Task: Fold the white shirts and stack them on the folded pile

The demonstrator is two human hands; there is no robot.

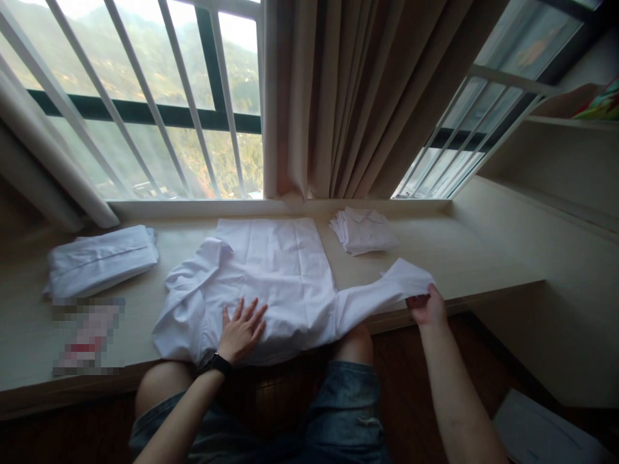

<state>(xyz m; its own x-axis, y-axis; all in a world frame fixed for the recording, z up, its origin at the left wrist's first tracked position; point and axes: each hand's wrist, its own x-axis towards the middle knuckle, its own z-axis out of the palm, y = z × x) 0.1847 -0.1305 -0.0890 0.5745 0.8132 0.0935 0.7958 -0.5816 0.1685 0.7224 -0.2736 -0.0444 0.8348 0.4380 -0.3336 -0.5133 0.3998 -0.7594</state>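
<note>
A white shirt point(275, 277) lies spread on the pale window ledge in front of me, its near end reaching the ledge's front edge. My left hand point(242, 332) rests flat on the shirt's body with the fingers spread. At the right, my right hand point(428, 306) pinches the end of one sleeve and holds it out sideways, lifted by the ledge's edge. The other sleeve point(186, 303) lies bunched on the left side.
Folded white clothes point(104, 258) lie at the left, and a smaller folded white stack point(365, 229) at the back right. A blurred-out item point(89, 338) sits at the left front. Curtains point(338, 96) and barred windows rise behind the ledge point(435, 245). A shelf unit point(541, 212) stands at right.
</note>
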